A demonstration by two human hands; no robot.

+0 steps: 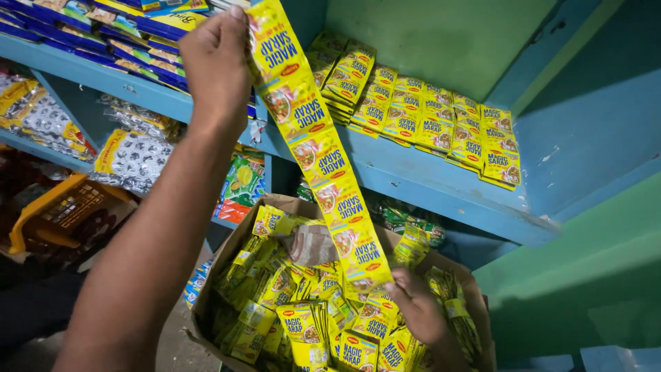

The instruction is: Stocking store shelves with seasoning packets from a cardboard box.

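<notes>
Yellow sachets joined end to end form a long strip (323, 162), which is stretched on a slant from the upper middle of the view down to the cardboard box (227, 265) below. The top of the strip is pinched by the left hand (217, 58), raised high in front of the blue shelf (427, 182), with the fingers closed on the uppermost sachet. The lower end is held by the right hand (420, 310), which is down inside the box; its fingers are curled round the strip's bottom sachet and touch the loose packets there. The box is filled with more yellow sachets (275, 303), lying in a heap at all angles, and a crumpled brownish bag (310, 244) rests among them just beside the strip. On the shelf behind the strip, stacks of the same sachets (441, 117) are laid out in overlapping rows. To the far left an orange basket (48, 207) is seen under a lower shelf.
</notes>
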